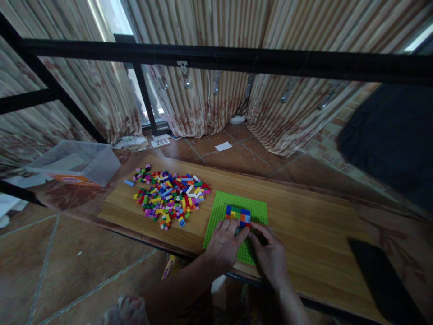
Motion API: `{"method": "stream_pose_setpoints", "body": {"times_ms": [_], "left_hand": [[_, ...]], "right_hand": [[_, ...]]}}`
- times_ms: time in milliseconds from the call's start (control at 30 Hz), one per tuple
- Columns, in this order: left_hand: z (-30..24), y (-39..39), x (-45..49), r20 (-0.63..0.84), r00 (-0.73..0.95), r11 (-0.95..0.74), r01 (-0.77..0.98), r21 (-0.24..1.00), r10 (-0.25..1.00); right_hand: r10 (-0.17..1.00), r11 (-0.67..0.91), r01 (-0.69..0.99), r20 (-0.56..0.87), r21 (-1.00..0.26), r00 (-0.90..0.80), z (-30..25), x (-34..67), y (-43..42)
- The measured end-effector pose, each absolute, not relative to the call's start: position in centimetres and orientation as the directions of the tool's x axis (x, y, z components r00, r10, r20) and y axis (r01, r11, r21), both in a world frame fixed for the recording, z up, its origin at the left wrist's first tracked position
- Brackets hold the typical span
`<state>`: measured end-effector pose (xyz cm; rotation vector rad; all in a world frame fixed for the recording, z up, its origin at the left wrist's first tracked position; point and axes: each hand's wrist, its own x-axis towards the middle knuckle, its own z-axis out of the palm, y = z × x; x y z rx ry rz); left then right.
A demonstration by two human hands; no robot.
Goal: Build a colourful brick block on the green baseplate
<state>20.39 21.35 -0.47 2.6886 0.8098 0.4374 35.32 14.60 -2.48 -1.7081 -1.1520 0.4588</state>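
Observation:
A bright green baseplate (226, 203) lies on the wooden table (304, 221) in front of me. A small block of blue, red, orange and green bricks (238, 214) stands near the plate's middle. My left hand (223, 243) and my right hand (269, 253) rest on the near half of the plate, with their fingertips meeting at the front edge of the brick block. Both hands have bent, pinching fingers; what they pinch is too small to make out. A loose pile of many-coloured small bricks (171, 194) lies to the left of the plate.
A clear plastic tub (76, 162) stands at the table's far left corner. A single pale blue brick (128, 183) lies beside it. A black flat object (382, 280) lies at the near right. Black frame bars (216, 56) cross above the table; curtains hang behind.

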Motion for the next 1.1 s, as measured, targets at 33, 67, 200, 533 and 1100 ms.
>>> {"method": "stream_pose_setpoints", "body": {"times_ms": [33, 67, 200, 533, 1100], "left_hand": [[-0.4, 21.3, 20.5, 0.199, 0.793, -0.797, 0.49, 0.353, 0.575], [-0.3, 21.3, 20.5, 0.198, 0.792, -0.798, 0.496, 0.341, 0.577], [0.1, 21.3, 20.8, 0.192, 0.791, -0.801, 0.511, 0.311, 0.58], [-0.2, 21.5, 20.9, 0.187, 0.811, -0.822, 0.497, 0.279, 0.554], [-1.3, 20.5, 10.9, 0.36, 0.456, -0.58, 0.596, 0.555, 0.814]], "right_hand": [[0.854, -0.053, 0.489, 0.214, -0.871, 0.475, -2.5, 35.3, 14.6], [0.852, -0.043, 0.499, 0.229, -0.866, 0.471, -2.4, 35.2, 14.5], [0.838, -0.022, 0.559, 0.289, -0.829, 0.462, -2.6, 35.0, 14.4], [0.842, -0.003, 0.697, 0.374, -0.717, 0.388, -3.2, 34.4, 14.2], [0.741, -0.177, 0.436, 0.172, -0.883, 0.649, -3.0, 34.5, 9.0]]}}
